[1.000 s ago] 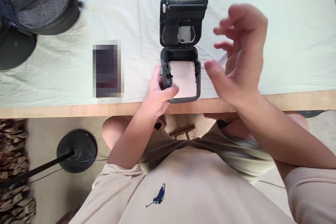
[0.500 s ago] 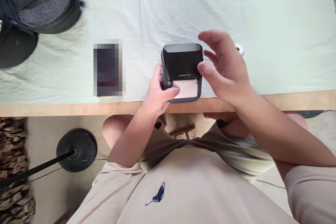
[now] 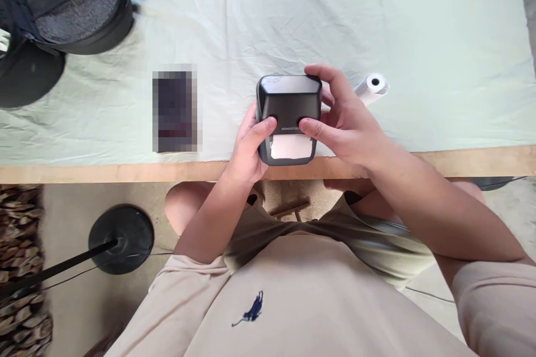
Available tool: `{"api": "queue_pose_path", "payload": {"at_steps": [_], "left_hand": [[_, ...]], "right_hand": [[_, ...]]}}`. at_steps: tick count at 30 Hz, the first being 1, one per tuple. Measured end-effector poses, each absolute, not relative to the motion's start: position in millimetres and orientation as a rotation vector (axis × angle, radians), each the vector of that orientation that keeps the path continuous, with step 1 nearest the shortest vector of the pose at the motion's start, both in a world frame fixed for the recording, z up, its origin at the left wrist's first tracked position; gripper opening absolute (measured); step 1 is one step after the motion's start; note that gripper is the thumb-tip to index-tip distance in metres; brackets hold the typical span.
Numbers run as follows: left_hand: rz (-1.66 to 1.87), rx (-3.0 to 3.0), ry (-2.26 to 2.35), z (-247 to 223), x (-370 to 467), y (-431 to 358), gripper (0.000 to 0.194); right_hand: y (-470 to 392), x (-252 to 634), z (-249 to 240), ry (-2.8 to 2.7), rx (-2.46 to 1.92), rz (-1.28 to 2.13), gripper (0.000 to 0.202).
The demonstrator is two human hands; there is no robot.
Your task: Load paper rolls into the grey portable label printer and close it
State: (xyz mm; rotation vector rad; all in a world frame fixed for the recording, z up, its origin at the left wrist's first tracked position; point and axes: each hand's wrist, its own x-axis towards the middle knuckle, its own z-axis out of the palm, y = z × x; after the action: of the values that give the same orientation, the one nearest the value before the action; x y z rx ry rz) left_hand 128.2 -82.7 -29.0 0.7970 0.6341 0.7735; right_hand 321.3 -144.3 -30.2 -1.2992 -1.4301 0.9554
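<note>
A black label printer [image 3: 288, 106] with a white strip of paper [image 3: 292, 146] at its lower end is held between both hands over the table's front edge. My left hand [image 3: 251, 145] grips its left side, thumb resting on the front cover. On the right side, my right hand [image 3: 339, 111] closes round the printer, its thumb pressed on the cover and its index finger at the top corner. Just beyond the right hand lies a white paper roll [image 3: 374, 85] with a dark core hole, partly hidden by that hand.
A blurred-out dark rectangular object [image 3: 173, 111] lies left of the printer. An open black case [image 3: 79, 5] with grey lining is at the far left of the cloth-covered table [image 3: 439, 39]. Below the wooden edge [image 3: 473, 160] stands a round black base [image 3: 121, 240] with a pole.
My right hand has moved left onto the printer and now grips it. The left thumb has shifted up from the paper onto the cover. More of the paper roll shows.
</note>
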Motion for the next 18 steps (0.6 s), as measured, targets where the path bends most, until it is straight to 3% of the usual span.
{"api": "queue_pose_path", "payload": {"at_steps": [8,14,18], "left_hand": [[0.797,0.824,0.694,-29.9,134.2,-76.3,0.035],[0.861,0.731,0.794,-26.3,137.4,-77.1,0.016],[0.869,0.71,0.86,-24.2,136.9,-76.2,0.018]], "right_hand": [[-145.0,326.5,-22.2,-1.46,-1.378,0.836,0.059],[-150.8,326.3,-15.3,-1.544,-1.272,0.882,0.082],[-152.8,328.8,-11.4,-1.561,-1.346,0.692,0.079]]}}
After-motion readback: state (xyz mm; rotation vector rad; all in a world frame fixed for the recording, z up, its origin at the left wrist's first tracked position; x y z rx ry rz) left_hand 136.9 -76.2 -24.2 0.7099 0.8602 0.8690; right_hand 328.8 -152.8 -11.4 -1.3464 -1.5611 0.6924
